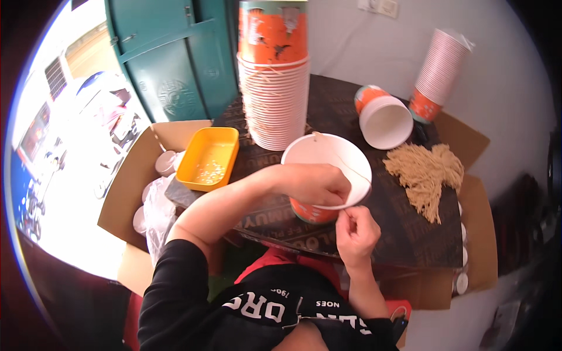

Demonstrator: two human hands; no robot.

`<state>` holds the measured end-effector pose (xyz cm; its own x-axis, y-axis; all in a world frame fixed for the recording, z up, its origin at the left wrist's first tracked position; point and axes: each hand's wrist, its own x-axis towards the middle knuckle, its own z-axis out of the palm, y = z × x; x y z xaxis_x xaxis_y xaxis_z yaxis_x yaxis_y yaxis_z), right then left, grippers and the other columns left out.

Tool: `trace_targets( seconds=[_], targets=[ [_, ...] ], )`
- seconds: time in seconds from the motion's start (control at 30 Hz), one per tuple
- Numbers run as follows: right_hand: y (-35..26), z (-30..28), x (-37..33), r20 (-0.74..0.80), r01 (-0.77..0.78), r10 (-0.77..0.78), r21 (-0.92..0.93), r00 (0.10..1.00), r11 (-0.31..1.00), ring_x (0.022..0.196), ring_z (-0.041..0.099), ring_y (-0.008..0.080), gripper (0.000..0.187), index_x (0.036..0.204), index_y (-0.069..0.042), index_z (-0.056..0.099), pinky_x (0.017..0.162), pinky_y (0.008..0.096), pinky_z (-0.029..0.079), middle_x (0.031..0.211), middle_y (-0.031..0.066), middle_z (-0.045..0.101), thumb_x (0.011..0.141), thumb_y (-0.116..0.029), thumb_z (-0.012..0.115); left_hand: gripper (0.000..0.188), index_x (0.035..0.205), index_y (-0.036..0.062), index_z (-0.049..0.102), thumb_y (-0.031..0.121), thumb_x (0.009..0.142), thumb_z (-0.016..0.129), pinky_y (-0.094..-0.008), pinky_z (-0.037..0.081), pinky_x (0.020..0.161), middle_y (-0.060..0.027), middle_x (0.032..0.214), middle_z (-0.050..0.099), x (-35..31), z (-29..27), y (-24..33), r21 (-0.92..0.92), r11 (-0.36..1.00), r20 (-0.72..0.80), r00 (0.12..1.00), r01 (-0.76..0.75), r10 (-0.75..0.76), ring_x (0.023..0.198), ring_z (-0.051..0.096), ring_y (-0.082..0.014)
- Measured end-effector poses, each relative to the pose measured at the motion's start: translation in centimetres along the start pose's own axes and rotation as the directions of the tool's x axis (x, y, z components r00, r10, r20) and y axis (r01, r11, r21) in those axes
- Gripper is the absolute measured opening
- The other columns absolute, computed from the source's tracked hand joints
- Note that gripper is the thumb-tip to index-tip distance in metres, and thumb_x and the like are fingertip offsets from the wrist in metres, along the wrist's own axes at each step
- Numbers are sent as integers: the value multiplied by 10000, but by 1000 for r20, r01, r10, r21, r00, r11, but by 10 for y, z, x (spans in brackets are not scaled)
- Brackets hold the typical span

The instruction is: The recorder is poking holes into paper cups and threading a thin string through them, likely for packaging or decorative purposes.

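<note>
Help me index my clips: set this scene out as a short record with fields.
Left hand: curled inside the bucket, near side; grip unclear
Right hand: pinching at the rim's outside; anything held too small to tell
Bucket: white inside, orange outside
Tray: yellow, holding small white bits
Stack: tall, upside-down buckets, beyond the bucket
Yarn bundle: tan, on the table's right

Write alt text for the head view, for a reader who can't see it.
A person's left hand reaches into a white-lined paper tub while the right hand, curled closed, is just outside it. Around the tub on a dark table are a tall stack of tubs, a yellow tray holding small white bits, and a bundle of tan strings.
</note>
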<state>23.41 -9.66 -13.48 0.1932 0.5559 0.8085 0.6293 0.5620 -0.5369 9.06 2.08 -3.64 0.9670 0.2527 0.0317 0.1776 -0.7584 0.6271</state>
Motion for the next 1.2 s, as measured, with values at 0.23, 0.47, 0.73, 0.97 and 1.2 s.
trace_targets(
  seconds=[0.23,0.47,0.73,0.97,1.2],
  targets=[
    [-10,-12,-4,71,-65,67,-28,995,997,538,560,262,98,819,-5,603,520,356,445,671,118,571,820,44,688,209,858,-26,665,165,879,583,-424,497,709,-211,807,676,-4,15,8,102,995,-66,998,-4,11,763,653,-360],
    [-19,-24,-2,194,-67,79,-68,978,995,596,537,162,64,866,40,604,560,296,440,728,101,580,857,34,667,229,801,-40,649,171,835,564,-469,489,682,-247,765,654,-6,30,12,133,989,-207,978,66,-37,728,639,-407],
    [-24,-30,1,262,-78,84,-34,961,996,632,568,318,52,852,45,609,585,380,450,751,160,582,840,38,659,221,764,-47,634,169,793,596,-447,471,648,-233,722,632,-10,39,23,27,999,-370,929,42,-29,685,624,-375],
    [-23,-31,-3,268,-79,84,-29,960,996,620,555,346,91,839,50,593,589,398,440,715,186,566,872,-16,647,196,773,-52,643,141,768,605,-417,482,652,-195,716,647,-6,46,31,-101,995,-403,913,19,-58,684,627,-321],
    [-8,-30,-8,231,-85,89,-27,969,996,614,480,142,137,871,59,600,592,311,428,672,114,564,915,-70,615,158,757,-54,623,102,759,602,-412,478,624,-187,698,637,-1,51,30,-115,993,-475,880,-36,-23,661,620,-313]
  ],
)
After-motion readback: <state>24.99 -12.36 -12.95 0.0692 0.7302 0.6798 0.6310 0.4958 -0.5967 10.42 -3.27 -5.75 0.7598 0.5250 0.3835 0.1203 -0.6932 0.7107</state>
